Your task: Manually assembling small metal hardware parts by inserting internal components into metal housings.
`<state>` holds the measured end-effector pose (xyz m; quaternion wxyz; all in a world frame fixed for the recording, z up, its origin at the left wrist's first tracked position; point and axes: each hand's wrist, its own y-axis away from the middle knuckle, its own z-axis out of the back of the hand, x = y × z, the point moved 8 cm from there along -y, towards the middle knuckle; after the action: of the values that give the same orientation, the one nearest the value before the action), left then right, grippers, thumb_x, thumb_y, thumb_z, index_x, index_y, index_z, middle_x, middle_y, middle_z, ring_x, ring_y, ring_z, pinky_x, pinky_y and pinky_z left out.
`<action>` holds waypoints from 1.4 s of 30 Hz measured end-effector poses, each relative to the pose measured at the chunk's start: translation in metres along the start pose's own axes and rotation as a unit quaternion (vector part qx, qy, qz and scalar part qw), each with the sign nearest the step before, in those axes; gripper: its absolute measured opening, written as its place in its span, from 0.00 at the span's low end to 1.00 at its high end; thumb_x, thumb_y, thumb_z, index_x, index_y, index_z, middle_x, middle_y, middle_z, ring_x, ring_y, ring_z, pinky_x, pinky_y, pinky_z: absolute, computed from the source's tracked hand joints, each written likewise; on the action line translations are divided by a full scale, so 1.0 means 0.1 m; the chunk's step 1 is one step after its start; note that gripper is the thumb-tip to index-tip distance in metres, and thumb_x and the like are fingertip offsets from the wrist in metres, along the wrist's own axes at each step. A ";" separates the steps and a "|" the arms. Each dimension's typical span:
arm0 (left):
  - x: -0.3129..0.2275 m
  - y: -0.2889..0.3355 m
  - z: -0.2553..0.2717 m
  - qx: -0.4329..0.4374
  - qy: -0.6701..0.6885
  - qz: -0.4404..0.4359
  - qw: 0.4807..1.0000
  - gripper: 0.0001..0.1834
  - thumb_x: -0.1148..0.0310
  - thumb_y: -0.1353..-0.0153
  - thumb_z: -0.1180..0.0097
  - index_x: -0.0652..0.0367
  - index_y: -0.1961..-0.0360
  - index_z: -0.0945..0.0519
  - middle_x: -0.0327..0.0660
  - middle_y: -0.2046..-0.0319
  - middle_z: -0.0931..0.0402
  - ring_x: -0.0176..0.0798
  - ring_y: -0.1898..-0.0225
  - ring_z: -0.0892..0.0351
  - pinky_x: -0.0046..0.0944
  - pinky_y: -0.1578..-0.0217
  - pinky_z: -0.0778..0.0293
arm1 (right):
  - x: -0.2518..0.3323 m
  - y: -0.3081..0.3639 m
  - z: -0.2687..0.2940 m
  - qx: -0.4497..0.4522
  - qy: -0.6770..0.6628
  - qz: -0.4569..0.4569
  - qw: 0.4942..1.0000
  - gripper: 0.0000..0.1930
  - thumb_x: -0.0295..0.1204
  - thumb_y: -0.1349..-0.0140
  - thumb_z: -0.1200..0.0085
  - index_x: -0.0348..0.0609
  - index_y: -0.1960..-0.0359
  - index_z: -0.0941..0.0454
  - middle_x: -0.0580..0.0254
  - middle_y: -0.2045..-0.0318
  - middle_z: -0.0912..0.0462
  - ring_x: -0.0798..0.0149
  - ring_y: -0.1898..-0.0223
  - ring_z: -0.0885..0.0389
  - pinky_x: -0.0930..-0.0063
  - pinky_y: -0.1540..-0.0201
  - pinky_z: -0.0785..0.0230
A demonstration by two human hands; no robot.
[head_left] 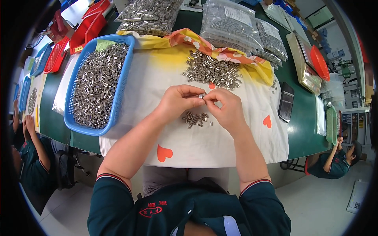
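Both hands meet over the middle of a white cloth printed with red hearts. Between thumb and fingers, my left hand pinches a small metal sleeve. The fingertips of my right hand close on the same sleeve from the other side, partly hiding it. Just below the hands lies a small pile of metal sleeves, with a single one apart at its right. Beyond the hands, a larger heap of loose sleeves spreads on the cloth.
At the left stands a blue basket full of metal sleeves. Bulging clear bags of metal parts line the back, behind a folded yellow cloth. A black phone lies at the right. Co-workers sit at either side.
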<state>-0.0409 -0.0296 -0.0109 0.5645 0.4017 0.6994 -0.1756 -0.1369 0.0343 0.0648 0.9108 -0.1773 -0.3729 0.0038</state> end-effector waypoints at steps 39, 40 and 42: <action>0.00 0.00 -0.02 -0.008 -0.067 -0.004 0.998 0.15 0.80 0.49 0.44 0.69 0.58 0.25 0.42 0.65 0.23 0.30 0.64 0.25 0.29 0.61 0.27 | -0.02 0.02 -0.02 0.024 0.038 -0.019 0.999 0.03 0.19 0.55 0.47 0.39 0.77 0.26 0.63 0.78 0.25 0.69 0.74 0.27 0.77 0.70 0.34; 0.01 0.00 -0.02 -0.008 -0.067 -0.004 0.998 0.15 0.80 0.49 0.44 0.69 0.58 0.25 0.42 0.65 0.23 0.30 0.64 0.25 0.29 0.61 0.27 | 0.01 0.02 -0.03 0.021 0.063 -0.002 0.998 0.02 0.20 0.54 0.47 0.38 0.77 0.26 0.63 0.78 0.25 0.69 0.74 0.27 0.77 0.70 0.34; 0.00 0.00 -0.02 0.000 -0.055 -0.019 0.998 0.15 0.77 0.49 0.42 0.67 0.59 0.24 0.37 0.70 0.22 0.25 0.69 0.26 0.25 0.66 0.28 | 0.03 0.02 -0.02 0.019 0.086 0.015 0.996 0.02 0.20 0.54 0.47 0.38 0.77 0.26 0.63 0.78 0.24 0.69 0.74 0.26 0.76 0.70 0.33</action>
<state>-0.0427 -0.0279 -0.0105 0.5988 0.3782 0.6747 -0.2078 -0.1327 0.0359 0.0646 0.9426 -0.1650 -0.2903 0.0094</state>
